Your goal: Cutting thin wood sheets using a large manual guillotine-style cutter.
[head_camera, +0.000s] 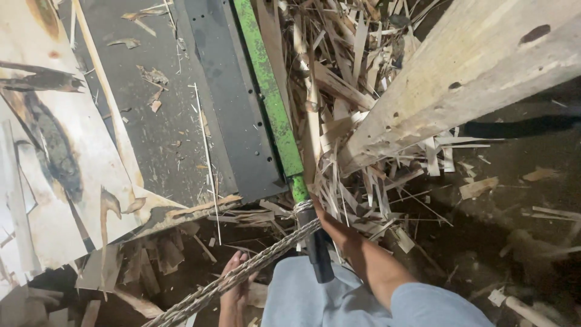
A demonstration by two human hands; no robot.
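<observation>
A green bar (272,103) with a black handle end (319,257) runs down the middle of the view. A twisted rope (242,275) is knotted round it where green meets black. My right hand (324,219) reaches to that knot, its fingers hidden behind the rope and wood strips. My left hand (233,284) is lower, under the rope, with its fingers closed about it. My lap in light blue cloth (315,303) is at the bottom.
A thick pale plank (472,72) slants across the upper right. Several thin wood strips (351,91) are heaped beside the bar. A dark metal plate (230,109) lies left of the bar. Stained veneer sheets (54,151) cover the left. Scraps litter the dark floor (520,206).
</observation>
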